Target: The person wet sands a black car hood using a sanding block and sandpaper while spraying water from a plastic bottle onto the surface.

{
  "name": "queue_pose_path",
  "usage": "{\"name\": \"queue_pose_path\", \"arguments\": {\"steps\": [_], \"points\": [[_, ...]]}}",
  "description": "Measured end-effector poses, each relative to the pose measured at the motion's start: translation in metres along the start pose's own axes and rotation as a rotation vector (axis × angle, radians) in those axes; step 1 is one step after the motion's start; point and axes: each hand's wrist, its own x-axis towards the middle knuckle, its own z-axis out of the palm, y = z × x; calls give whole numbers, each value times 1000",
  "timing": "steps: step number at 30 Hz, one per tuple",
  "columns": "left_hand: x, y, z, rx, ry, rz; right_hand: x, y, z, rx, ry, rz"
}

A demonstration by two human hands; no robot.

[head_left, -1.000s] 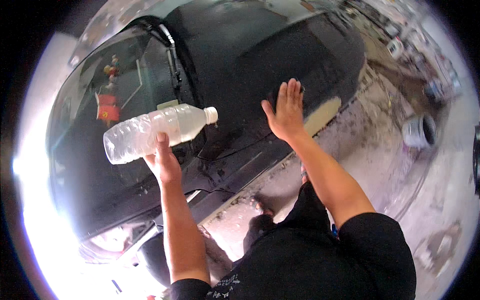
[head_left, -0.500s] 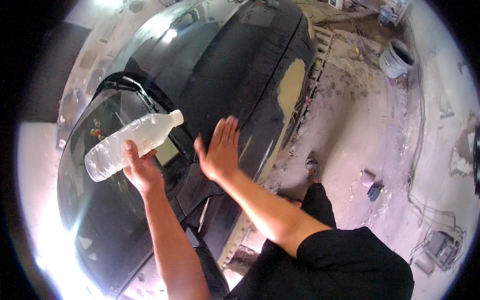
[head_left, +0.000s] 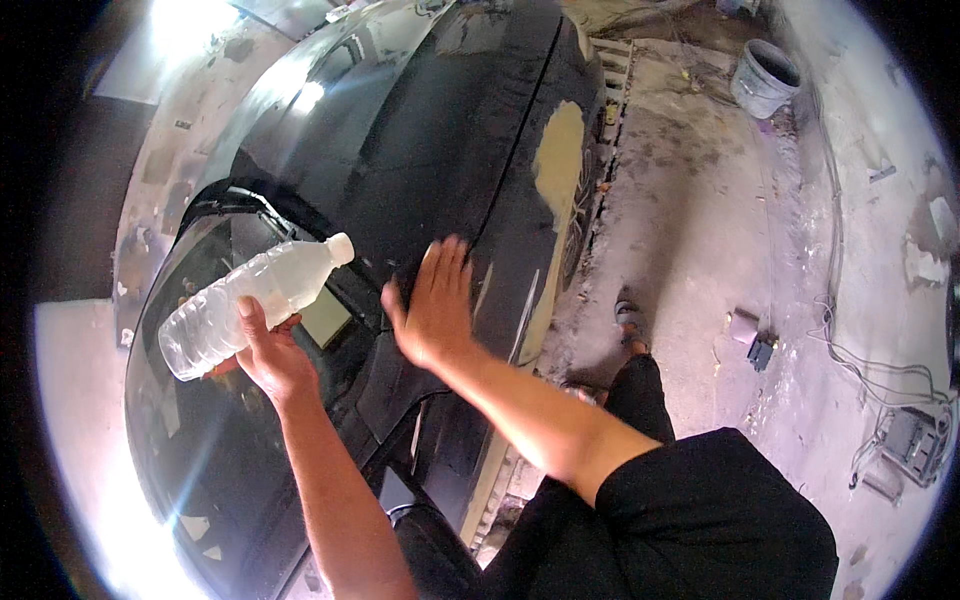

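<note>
My left hand [head_left: 272,357] is wrapped round a clear plastic water bottle [head_left: 250,300], tilted with its white cap [head_left: 340,249] up and to the right, above the windshield. The bottle looks cloudy, and its fill level is hard to make out. My right hand [head_left: 434,312] lies flat, palm down and fingers stretched, over the black car's fender beside the hood [head_left: 400,150]. Whether the palm presses on the paint I cannot tell. Farther along the fender is a beige filler patch [head_left: 560,160].
A grey bucket [head_left: 765,82] stands on the floor at the far right. A small dark tool or box [head_left: 762,352] lies beside a pinkish block [head_left: 742,326]. Cables [head_left: 870,370] run along the right wall to a dark device [head_left: 908,440]. The side mirror [head_left: 430,540] is near my left forearm.
The view has shifted a little. The bottle in my left hand sits slightly lower and to the left in the picture. My right hand stays flat in nearly the same place over the fender.
</note>
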Motion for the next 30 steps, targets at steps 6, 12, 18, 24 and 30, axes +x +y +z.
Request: {"name": "queue_pose_path", "arguments": {"steps": [6, 12, 18, 24, 30], "points": [[5, -8, 3, 14, 6, -26, -10, 4, 3, -80, -3, -28], [6, -13, 11, 9, 1, -37, 5, 12, -1, -75, 3, -32], [19, -35, 42, -16, 3, -59, 33, 32, -7, -43, 11, -70], [33, -59, 76, -43, -17, -87, 152, 75, -20, -107, 87, -66], [52, -73, 114, -77, 27, -103, 307, 138, -50, -71, 109, -49]]}}
